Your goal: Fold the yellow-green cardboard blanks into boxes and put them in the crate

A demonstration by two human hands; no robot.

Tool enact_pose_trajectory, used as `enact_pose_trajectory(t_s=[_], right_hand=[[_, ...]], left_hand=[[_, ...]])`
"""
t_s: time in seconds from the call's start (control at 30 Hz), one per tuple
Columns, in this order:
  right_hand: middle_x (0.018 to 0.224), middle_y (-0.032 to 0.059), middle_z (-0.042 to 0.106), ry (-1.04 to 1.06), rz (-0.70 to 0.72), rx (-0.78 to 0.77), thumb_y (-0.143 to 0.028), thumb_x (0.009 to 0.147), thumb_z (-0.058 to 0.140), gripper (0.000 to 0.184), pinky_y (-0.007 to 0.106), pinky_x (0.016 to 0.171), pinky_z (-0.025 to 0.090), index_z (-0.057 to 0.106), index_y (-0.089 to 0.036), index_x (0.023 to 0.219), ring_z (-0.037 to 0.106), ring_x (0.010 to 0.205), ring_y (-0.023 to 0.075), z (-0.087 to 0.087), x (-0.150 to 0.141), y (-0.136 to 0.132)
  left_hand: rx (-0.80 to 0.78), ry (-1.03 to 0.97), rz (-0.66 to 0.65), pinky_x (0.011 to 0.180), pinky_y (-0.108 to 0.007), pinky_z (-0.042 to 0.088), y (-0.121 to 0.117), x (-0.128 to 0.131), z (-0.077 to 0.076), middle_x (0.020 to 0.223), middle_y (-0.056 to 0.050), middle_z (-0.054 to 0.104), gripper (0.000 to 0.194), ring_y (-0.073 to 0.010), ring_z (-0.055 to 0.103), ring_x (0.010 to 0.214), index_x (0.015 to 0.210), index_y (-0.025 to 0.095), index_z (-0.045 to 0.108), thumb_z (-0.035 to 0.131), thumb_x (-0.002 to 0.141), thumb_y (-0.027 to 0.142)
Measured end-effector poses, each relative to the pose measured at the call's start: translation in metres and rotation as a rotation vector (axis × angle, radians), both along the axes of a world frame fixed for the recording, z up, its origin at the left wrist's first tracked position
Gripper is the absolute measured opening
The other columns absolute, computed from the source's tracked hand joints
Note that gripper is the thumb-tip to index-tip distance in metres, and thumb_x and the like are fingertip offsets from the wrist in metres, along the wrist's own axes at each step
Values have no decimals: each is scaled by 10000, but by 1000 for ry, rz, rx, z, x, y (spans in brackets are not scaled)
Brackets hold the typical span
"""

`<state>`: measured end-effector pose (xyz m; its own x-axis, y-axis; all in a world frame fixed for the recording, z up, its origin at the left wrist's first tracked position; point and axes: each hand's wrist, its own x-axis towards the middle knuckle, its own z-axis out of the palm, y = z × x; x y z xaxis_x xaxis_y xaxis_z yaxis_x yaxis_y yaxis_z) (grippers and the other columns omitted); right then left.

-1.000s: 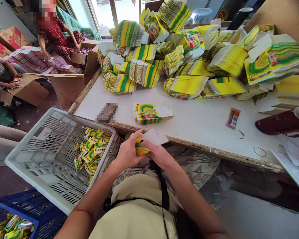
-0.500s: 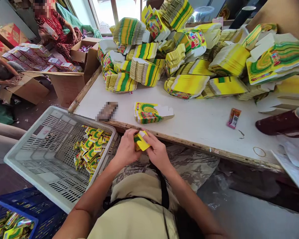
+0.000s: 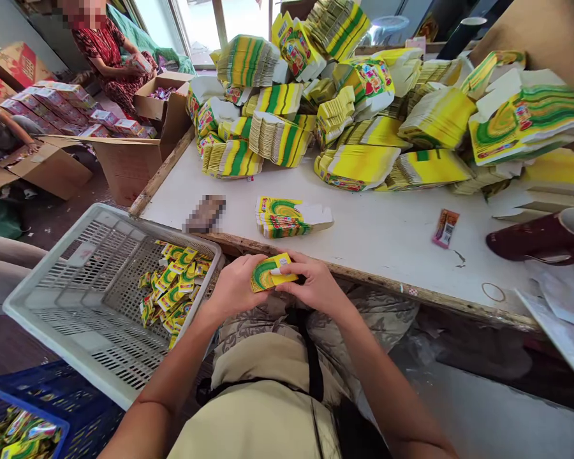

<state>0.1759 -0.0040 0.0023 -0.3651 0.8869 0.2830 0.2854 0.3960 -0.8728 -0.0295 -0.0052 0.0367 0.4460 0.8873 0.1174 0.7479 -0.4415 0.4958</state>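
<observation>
Yellow-and-green carton in the grasp of both bare hands: the left hand has its fingers wrapped on one end, the right hand its fingers bent on the other. The carton is above the worker's lap, just beside the near wooden edge of a white tabletop. Just past the hands, a short stack of flattened cartons lies in matching print, near a small blurred-out object to its left.

Beside the worker's left arm, a gray plastic crate holds a heap of small yellow-and-green packs; a blue crate next to it carries wrapped packets. Well to the right on the tabletop are a little red-and-pink sachet and a dark red mug lying on its side. Across the back rise bundles of yellow-and-green flattened cartons, heaped on one another.

Beyond the tabletop, at upper left, a person in a red patterned outfit holds a small box near an open cardboard box and rows of pink boxes. A second person's arm, at the far left, reaches into another cardboard box.
</observation>
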Motion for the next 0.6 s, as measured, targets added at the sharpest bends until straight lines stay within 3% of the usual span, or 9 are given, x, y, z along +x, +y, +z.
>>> enact_pose_trajectory(t_s=[0.1, 0.17, 0.27, 0.37, 0.43, 0.5, 0.6], right_hand=[[1359, 110, 609, 107, -106, -56, -228, 773, 743, 154, 464, 1053, 462, 725, -229, 926, 559, 1288, 287, -4, -18, -4], [1402, 125, 571, 138, -75, -77, -264, 781, 743, 277, 459, 1066, 447, 678, -218, 1046, 542, 1303, 282, -5, -26, -3], [1311, 135, 630, 106, -165, -22, -334, 790, 742, 497, 449, 1016, 482, 571, -209, 1239, 616, 1182, 273, -1, -20, 18], [1211, 142, 666, -75, -462, 150, -283, 841, 673, 406, 493, 1009, 460, 580, -183, 1223, 596, 1154, 308, 4, -1, 57], [1174, 181, 670, -271, -528, 154, -192, 820, 664, 412, 524, 984, 454, 584, -129, 1219, 581, 1128, 347, 4, 9, 83], [1088, 193, 688, -428, -496, 101, -125, 795, 653, 386, 523, 931, 470, 606, -99, 1177, 599, 1043, 358, -1, 14, 101], [1029, 177, 683, -509, -486, 121, -112, 785, 642, 350, 499, 885, 473, 614, -124, 1134, 599, 978, 345, -7, 13, 109]], left_hand=[[24, 34, 62, 848, -385, 516, 0, 1, -1, 1076, -95, 676, 516, -278, 646, 1005, 1202, 187, 534, 701, 722, 274], [-29, 47, 84, 866, -378, 511, -1, -14, 0, 1124, -93, 673, 537, -272, 644, 1032, 1225, 193, 526, 704, 726, 279], [-139, 203, 161, 892, -404, 505, -4, -64, 6, 1170, -112, 683, 550, -298, 650, 1050, 1228, 193, 552, 726, 736, 371], [-157, 515, 308, 969, -505, 454, -8, -125, 13, 1192, -158, 683, 590, -385, 607, 1125, 1192, 184, 609, 731, 721, 517], [-188, 566, 404, 1000, -529, 436, -11, -149, 13, 1249, -199, 652, 664, -404, 581, 1176, 1242, 139, 589, 694, 739, 560], [-249, 470, 403, 1023, -505, 436, -14, -153, 9, 1290, -200, 632, 681, -375, 579, 1202, 1287, 126, 559, 646, 777, 568], [-332, 202, 263, 1039, -459, 449, -16, -126, -2, 1314, -147, 635, 632, -315, 598, 1203, 1290, 177, 567, 629, 799, 570]])
